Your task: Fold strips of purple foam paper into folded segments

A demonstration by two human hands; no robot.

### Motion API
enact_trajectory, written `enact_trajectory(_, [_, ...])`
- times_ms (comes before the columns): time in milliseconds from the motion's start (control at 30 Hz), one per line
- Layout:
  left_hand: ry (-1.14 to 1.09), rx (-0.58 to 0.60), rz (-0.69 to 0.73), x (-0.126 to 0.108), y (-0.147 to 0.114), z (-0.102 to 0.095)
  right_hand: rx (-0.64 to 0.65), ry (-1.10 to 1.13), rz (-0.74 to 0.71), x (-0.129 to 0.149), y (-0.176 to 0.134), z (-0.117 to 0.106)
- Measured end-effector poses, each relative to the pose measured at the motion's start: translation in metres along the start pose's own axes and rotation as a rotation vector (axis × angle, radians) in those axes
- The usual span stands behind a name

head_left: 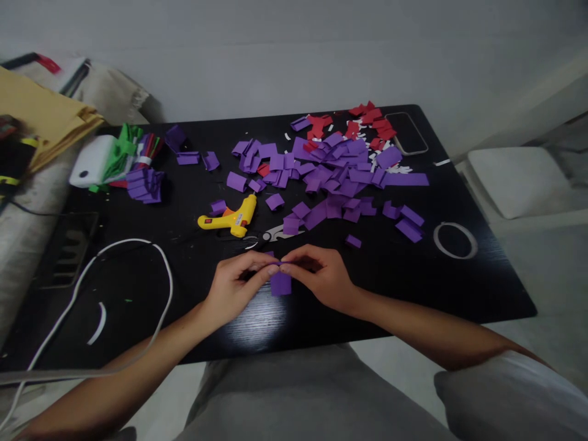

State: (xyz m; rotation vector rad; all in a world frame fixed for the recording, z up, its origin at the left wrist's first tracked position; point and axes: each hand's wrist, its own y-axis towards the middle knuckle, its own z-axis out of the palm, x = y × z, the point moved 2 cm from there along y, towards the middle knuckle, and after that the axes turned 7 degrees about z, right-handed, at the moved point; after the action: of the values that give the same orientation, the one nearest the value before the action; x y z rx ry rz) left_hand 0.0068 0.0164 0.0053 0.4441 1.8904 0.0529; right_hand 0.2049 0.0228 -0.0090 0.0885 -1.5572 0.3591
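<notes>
Both my hands meet over the near middle of the black table, pinching one small purple paper piece [280, 283] between thumbs and fingers. My left hand [236, 285] grips its left side, and my right hand [324, 278] grips its right side. The piece appears creased along its upper edge, with a flap hanging below my thumbs. Just beyond my fingers lie scissors [271, 235], their blades partly under purple paper. A yellow glue gun [229, 219] rests on its side to the left of them.
Purple paper pieces [331, 165] lie heaped across the table [395, 282], with red scraps [374, 122] behind. A white cable [169, 275] loops at left. At far left are bundled strips [144, 156] and a white box [94, 160]. A clear ring [454, 240] lies right.
</notes>
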Motion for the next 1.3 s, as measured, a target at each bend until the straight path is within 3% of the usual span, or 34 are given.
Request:
enact_trajectory(500, [0.009, -0.004, 0.04, -0.004, 0.0, 0.0, 0.042, 0.025, 0.058, 0.002, 0.0, 0.0])
enact_trajectory(800, [-0.034, -0.045, -0.047, -0.002, -0.001, -0.002, 0.088, 0.112, 0.067, -0.002, -0.001, 0.005])
enact_trajectory(1033, [-0.121, -0.007, -0.072, 0.0, -0.001, -0.001, -0.083, 0.044, -0.075, 0.003, 0.0, -0.002])
enact_trajectory(1300, [-0.113, -0.048, 0.054, 0.003, -0.005, 0.0, -0.091, -0.043, -0.18, 0.008, 0.001, -0.004])
